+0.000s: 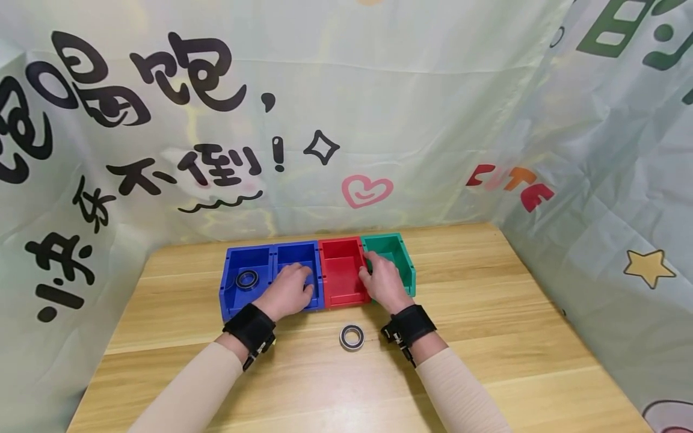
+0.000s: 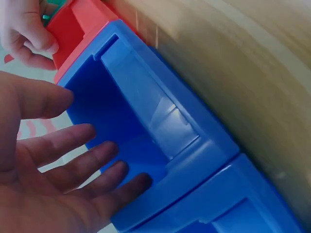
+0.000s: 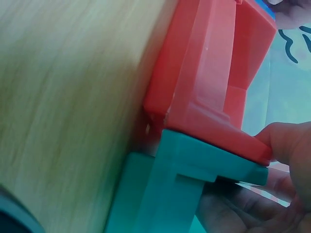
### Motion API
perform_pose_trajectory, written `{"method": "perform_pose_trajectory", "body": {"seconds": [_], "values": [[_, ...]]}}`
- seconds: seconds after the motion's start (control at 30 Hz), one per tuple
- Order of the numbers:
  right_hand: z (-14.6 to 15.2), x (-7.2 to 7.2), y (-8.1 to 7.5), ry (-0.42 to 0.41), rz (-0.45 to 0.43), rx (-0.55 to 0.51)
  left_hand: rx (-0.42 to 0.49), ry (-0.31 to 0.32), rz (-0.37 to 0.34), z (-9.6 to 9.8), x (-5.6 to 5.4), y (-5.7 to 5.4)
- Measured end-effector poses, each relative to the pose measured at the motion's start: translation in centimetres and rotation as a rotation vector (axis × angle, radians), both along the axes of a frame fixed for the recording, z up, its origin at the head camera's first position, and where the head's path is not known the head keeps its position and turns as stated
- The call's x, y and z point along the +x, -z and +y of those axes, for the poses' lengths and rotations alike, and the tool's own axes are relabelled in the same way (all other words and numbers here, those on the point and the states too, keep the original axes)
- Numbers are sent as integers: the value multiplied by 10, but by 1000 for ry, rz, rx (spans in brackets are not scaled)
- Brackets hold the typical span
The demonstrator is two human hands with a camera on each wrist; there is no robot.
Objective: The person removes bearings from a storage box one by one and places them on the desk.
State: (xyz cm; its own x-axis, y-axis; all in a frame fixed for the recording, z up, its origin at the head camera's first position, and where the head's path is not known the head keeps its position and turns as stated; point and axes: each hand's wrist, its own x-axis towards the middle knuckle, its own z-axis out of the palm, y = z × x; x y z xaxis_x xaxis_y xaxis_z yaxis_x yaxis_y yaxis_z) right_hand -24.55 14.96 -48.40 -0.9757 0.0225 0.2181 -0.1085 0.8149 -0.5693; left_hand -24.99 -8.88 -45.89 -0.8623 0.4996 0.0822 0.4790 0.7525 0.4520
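Note:
Four joined bins stand in a row in the head view: two blue, one red and one green. Over the right blue bin (image 1: 298,252), my left hand (image 1: 289,290) reaches in with fingers spread and loosely extended, holding nothing in the left wrist view. My right hand (image 1: 384,279) pinches the adjoining walls of the red bin (image 1: 342,270) and the green bin (image 1: 404,264). Its thumb lies on the red side and its fingers are within the green bin. One ball bearing (image 1: 239,280) lies in the left blue bin (image 1: 246,257). Another bearing (image 1: 343,338) lies on the table between my forearms.
The wooden table (image 1: 487,337) extends in front of the bins and to both sides. A printed cloth (image 1: 422,120) hangs behind the table and along its sides. Black straps (image 1: 251,329) with small cameras sit on both wrists.

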Motion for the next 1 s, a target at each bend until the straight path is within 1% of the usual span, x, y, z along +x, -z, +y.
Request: {"method": "perform_pose_trajectory", "body": {"seconds": [0.13, 0.23, 0.37, 0.63, 0.73, 0.9, 1.0], "values": [[0, 1, -1, -2, -4, 5, -88, 14, -14, 4, -3, 0], [0, 1, -1, -1, 5, 11, -158, 12, -30, 7, -5, 0], [0, 0, 0, 0, 23, 14, -219, -1, -57, 11, -7, 1], [0, 1, 0, 4, 0, 6, -290, -20, -79, 15, -9, 3], [0, 1, 0, 8, -5, 2, -315, -31, -72, 18, -9, 3], [-1, 1, 0, 11, -7, 5, -350, -72, -40, 24, -7, 4], [-1, 1, 0, 10, 1, 11, -367, -95, -40, 28, -7, 5]]}}
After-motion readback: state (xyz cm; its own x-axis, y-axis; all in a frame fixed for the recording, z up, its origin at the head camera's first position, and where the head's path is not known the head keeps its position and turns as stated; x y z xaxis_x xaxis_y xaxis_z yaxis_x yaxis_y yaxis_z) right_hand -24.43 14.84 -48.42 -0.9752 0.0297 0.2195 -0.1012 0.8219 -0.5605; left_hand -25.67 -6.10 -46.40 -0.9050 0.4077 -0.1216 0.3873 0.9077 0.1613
